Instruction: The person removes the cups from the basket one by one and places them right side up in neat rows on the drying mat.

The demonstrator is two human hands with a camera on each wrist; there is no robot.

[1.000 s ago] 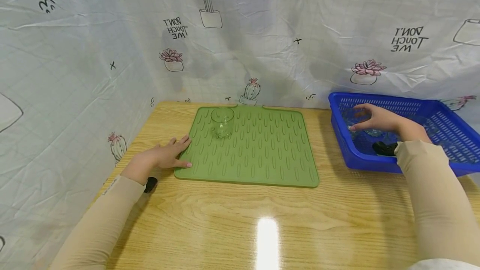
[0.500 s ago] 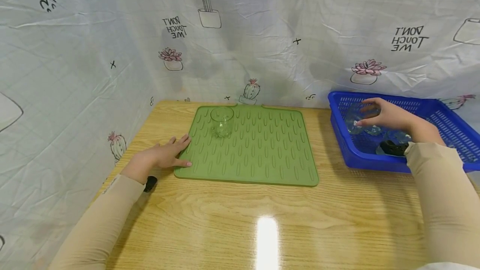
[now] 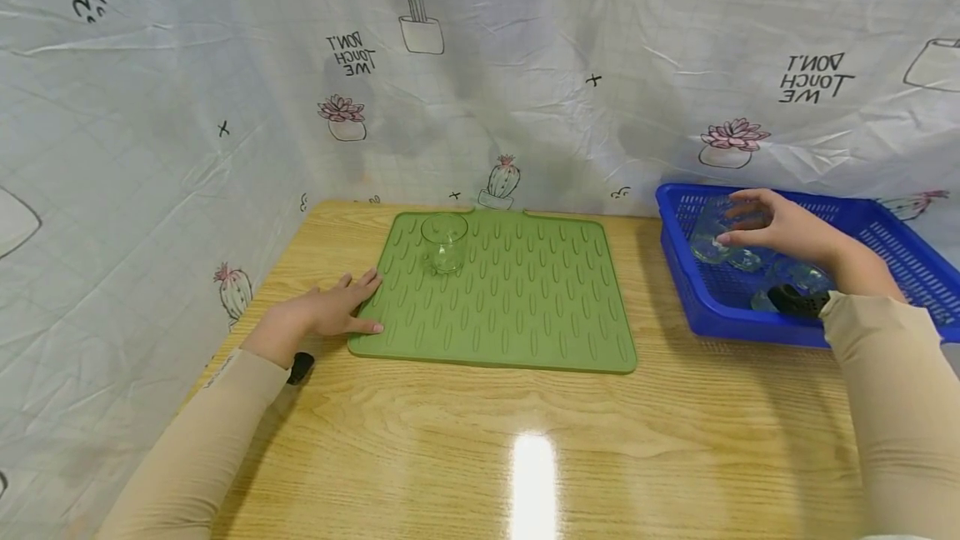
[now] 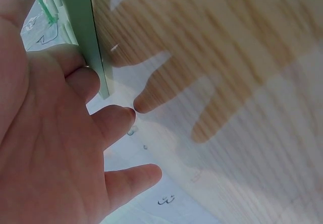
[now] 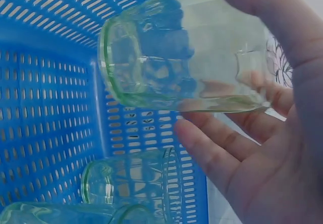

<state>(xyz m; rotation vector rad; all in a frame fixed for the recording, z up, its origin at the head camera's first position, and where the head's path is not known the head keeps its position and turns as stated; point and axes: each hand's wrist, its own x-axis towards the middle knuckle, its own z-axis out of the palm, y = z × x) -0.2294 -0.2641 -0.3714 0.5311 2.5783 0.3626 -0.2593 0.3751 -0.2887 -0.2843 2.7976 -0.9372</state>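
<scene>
Held tumbler: a clear, green-tinted glass tumbler [image 5: 161,57] in the far left part of the blue basket [image 3: 678,283], on the right of the counter [image 3: 420,432].
Right hand: this hand [image 3: 791,227] is the nearer one; its grip has thumb and fingers curled round the tumbler, which lies to the left of the palm.
Tumbler's long axis: roughly upright, what looks like the thick base pointing away from the palm; whether it touches the basket floor cannot be told.
Green mat: the ribbed mat [image 3: 510,307] lies left of the tumbler, the basket's left wall between them.
Glass on mat: one glass cup [image 3: 445,244] stands far left, leaving bare mat to its right.
Left hand: fingers spread, holding nothing, this hand [image 3: 333,311] rests at the mat's left edge, well apart from the tumbler.
</scene>
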